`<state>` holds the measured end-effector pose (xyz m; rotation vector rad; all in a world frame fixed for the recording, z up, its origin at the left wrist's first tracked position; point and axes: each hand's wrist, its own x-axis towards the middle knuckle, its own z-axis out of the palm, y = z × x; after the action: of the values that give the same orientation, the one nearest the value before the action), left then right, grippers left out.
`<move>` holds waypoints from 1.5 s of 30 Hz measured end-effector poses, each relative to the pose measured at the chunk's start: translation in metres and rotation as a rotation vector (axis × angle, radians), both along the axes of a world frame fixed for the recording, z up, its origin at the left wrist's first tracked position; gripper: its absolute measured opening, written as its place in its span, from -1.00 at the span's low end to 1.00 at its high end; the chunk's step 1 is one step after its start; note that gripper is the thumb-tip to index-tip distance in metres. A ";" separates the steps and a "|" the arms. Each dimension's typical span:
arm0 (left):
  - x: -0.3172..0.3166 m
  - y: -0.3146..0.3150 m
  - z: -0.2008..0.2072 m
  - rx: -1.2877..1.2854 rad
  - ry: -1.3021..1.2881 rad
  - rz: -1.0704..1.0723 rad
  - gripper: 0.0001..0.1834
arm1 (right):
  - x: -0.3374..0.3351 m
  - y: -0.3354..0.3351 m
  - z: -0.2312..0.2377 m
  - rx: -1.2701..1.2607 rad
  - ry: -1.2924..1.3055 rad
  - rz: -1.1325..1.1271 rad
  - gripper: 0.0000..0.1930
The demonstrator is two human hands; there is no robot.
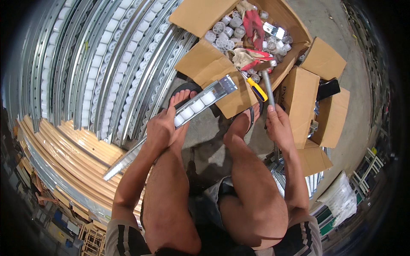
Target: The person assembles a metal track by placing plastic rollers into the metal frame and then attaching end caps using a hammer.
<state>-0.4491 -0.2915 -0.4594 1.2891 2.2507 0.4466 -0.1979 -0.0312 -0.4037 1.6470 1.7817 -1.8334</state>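
My left hand is closed around a metal roller track fitted with white plastic rollers. The track slants from low beside my left forearm up to a bare end near the cardboard box. My right hand grips the handle of a hammer, its head up over the box's near edge, apart from the track. Between track and hammer, a yellow-handled screwdriver rests at the box's near flap. Inside the open cardboard box are several loose white rollers and red-and-white work gloves.
Many long roller tracks lie side by side on the left, above a stack of tan tubes. A second open carton holding metal parts stands at right. Farther right lies a white plastic sack. My sandalled feet flank the near flap.
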 end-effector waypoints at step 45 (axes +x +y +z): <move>0.021 -0.209 -0.018 0.842 -1.354 1.803 -0.52 | 0.045 -0.044 0.000 0.334 -0.039 -0.039 -0.65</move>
<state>-0.4282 -0.5005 -0.4775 -1.1189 1.2015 2.0474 -0.1532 -0.0748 -0.4034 1.8207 2.1472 -1.5697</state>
